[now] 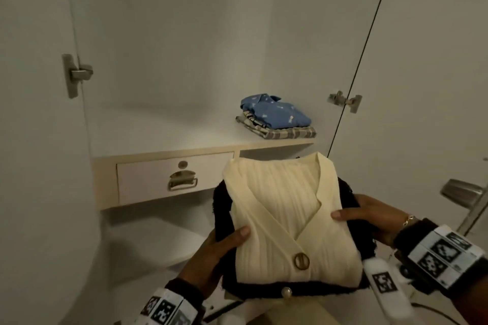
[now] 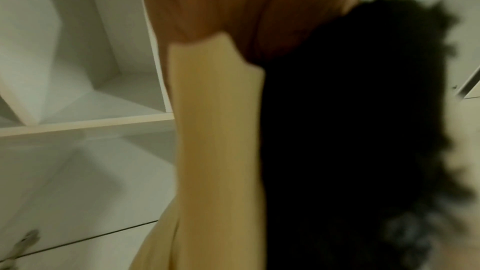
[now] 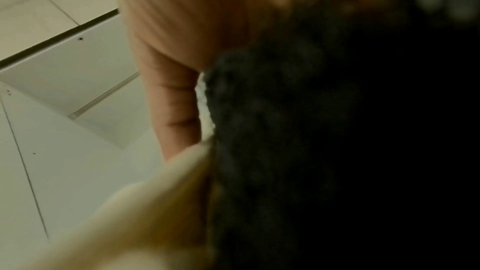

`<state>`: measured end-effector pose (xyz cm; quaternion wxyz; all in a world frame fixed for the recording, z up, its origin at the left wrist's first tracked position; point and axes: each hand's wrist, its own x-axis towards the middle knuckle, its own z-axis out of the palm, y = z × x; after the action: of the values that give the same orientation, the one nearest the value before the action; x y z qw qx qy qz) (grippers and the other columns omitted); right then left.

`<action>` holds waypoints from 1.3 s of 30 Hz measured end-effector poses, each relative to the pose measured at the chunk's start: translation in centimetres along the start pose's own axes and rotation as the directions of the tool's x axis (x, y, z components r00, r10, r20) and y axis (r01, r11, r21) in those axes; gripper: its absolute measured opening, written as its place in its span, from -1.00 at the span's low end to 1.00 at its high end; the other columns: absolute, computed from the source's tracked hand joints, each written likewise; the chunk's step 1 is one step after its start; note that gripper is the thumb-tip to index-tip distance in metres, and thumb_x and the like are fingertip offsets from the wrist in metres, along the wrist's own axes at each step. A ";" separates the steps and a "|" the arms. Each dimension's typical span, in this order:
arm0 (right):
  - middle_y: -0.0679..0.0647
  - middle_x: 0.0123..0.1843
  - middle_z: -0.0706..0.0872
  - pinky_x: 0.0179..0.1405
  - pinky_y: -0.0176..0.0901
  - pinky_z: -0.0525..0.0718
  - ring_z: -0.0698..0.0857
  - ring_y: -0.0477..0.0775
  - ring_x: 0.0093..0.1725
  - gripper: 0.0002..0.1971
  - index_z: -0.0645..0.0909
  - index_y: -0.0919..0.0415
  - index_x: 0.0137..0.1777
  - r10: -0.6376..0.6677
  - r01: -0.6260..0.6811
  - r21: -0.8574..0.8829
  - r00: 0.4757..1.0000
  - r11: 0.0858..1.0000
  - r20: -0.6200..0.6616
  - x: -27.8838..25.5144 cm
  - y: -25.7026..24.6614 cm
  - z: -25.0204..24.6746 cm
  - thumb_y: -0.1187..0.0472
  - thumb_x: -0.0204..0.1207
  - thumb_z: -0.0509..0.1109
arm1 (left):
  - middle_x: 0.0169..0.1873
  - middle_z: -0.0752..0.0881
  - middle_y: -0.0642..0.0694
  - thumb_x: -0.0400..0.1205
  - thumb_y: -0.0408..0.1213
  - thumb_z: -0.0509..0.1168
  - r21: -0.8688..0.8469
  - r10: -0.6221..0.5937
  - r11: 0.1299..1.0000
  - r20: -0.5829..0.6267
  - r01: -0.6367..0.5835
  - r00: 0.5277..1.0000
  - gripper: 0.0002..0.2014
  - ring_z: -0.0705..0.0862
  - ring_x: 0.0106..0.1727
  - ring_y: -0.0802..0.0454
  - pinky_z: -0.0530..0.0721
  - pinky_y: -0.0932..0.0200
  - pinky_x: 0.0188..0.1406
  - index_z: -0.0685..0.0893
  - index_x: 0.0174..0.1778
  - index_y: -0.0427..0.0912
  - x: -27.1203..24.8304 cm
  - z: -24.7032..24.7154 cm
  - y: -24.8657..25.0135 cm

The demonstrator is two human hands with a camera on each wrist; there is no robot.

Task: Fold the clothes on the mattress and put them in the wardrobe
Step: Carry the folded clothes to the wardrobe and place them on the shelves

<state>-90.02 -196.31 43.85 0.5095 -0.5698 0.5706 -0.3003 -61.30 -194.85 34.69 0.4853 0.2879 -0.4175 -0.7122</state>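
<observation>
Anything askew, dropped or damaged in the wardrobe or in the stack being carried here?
Nothing stands out. Both hands, left and right, hold a neatly folded cream cardigan on a black garment; the blue shirt sits folded on the shelf.

- A home bedroom, seen at an open white wardrobe [image 1: 171, 47].
- Folded clothes [image 1: 276, 119] lie stacked on its shelf [image 1: 158, 132].
- A drawer [image 1: 174, 179] with a metal handle [image 1: 183, 181] sits below.
- Door hinges [image 1: 76, 74] show.

wardrobe shelf [image 1: 169, 137], striped garment [image 1: 287, 131] on it
</observation>
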 end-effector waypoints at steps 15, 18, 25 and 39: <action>0.15 -0.16 0.82 -0.40 -0.19 0.73 0.80 0.10 -0.20 -0.02 0.64 0.29 0.06 -0.271 0.271 -0.132 0.962 0.953 0.019 23.6 -15.8 -14.7 0.12 -0.55 0.79 | 0.12 0.76 0.02 0.44 -0.02 0.47 0.220 0.257 0.941 0.029 -0.257 0.966 -0.56 0.72 0.15 0.08 0.67 0.17 0.16 0.58 0.22 0.05 26.9 3.2 14.1; 0.19 -0.06 0.75 -0.13 -0.03 0.72 0.71 0.16 -0.07 -0.52 0.60 0.35 0.14 -0.278 0.273 -0.176 0.960 0.946 -0.008 27.9 -19.9 -17.1 0.45 0.17 0.57 | 0.10 0.77 -0.01 0.47 -0.13 0.38 0.229 0.290 0.932 -0.010 -0.280 0.957 -0.64 0.72 0.12 0.06 0.72 0.19 -0.03 0.59 0.19 0.01 31.6 4.0 16.7; 0.41 0.16 0.63 0.34 0.35 0.47 0.54 0.43 0.31 -0.51 0.55 0.63 0.16 -0.196 0.131 -0.456 0.976 0.880 -0.097 38.0 -24.1 -21.5 0.45 0.22 0.52 | 0.18 0.71 -0.13 0.61 -0.15 0.26 0.283 0.183 0.947 -0.090 -0.151 0.979 -0.70 0.65 0.20 -0.12 0.65 0.01 0.09 0.59 0.27 -0.04 40.9 3.9 19.6; 0.35 0.20 0.65 0.32 0.30 0.51 0.61 0.38 0.23 0.19 0.52 0.48 0.28 -0.234 0.119 -0.422 0.944 0.899 -0.232 43.7 -33.2 -28.8 0.10 -0.51 0.77 | 0.02 0.73 -0.10 0.65 -0.22 0.19 0.171 0.239 0.952 0.093 -0.252 0.967 -0.76 0.71 -0.03 -0.02 0.76 0.14 -0.18 0.58 0.23 -0.09 50.4 5.2 26.0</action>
<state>-97.85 -250.66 72.74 0.2671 -0.6644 0.6310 -0.2986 -72.09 -244.81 59.73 0.5266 0.2514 -0.5302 -0.6151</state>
